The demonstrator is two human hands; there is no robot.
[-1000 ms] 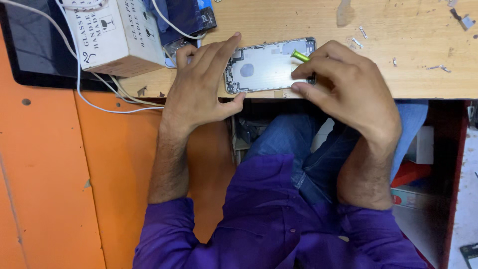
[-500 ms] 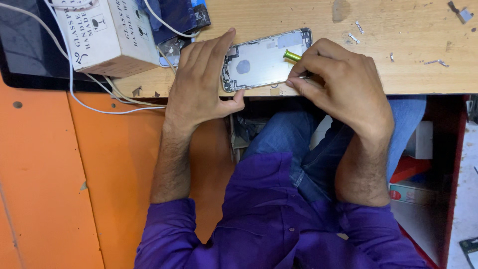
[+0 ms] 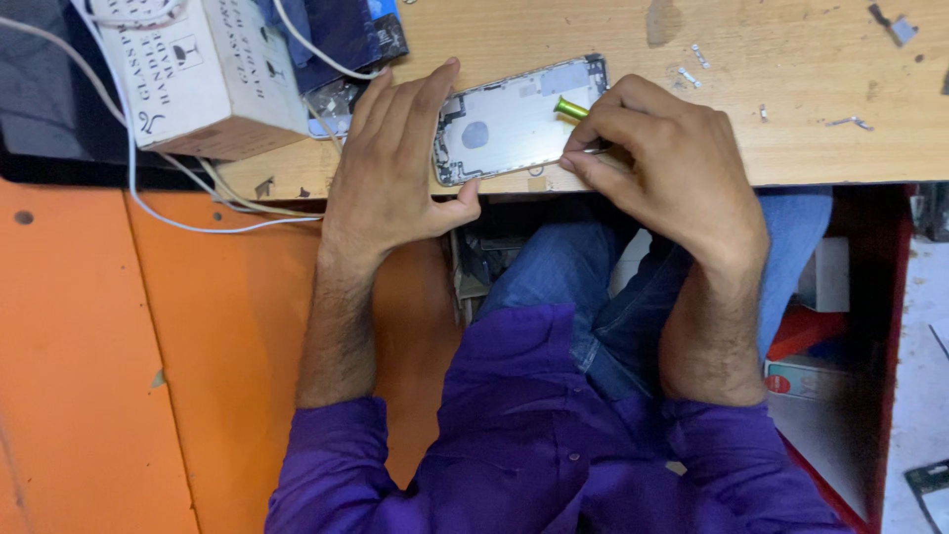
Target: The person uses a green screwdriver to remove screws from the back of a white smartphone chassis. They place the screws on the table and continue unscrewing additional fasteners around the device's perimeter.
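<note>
Two hands: your left hand (image 3: pixel 400 158) lies flat, bracing the opened phone shell (image 3: pixel 514 124) at the desk (image 3: pixel 791 148) edge, your right hand (image 3: pixel 662 163) pinches a green-handled screwdriver (image 3: pixel 570 108) — a slip may gouge the shell or scatter the loose screws (image 3: pixel 692 64).

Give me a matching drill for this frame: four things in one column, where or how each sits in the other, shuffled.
1. left hand
2. right hand
3. white box
4. small metal bits

a. loose on the bench, far side of the phone
b. pinching a yellow-green tool
c. flat on the opened phone shell
d. at the bench's left end, cables over it

Pairs: 1-c, 2-b, 3-d, 4-a
</note>
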